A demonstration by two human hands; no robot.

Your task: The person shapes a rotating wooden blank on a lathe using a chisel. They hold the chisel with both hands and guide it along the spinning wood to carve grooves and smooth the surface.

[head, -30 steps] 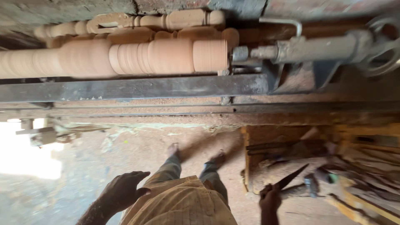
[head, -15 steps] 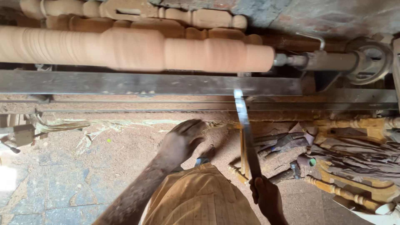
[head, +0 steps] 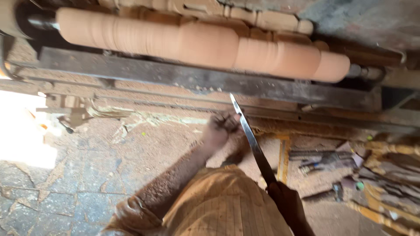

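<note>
Head view: right hand [head: 285,202] closed round the rear end of the chisel [head: 253,140], left hand [head: 220,128] loosely curled against the blade near its tip; steady the tip on the rail [head: 197,78] ahead before meeting the spindle [head: 205,43] above.

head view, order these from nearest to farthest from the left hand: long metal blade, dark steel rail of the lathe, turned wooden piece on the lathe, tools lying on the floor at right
From the left hand:
1. Long metal blade: its upper part at the fingers, handle end in the right hand.
2. Dark steel rail: just above the hand.
3. Turned wooden piece: above the rail.
4. Tools on the floor: far right.
Items 3 and 4 are too close to call.
</note>
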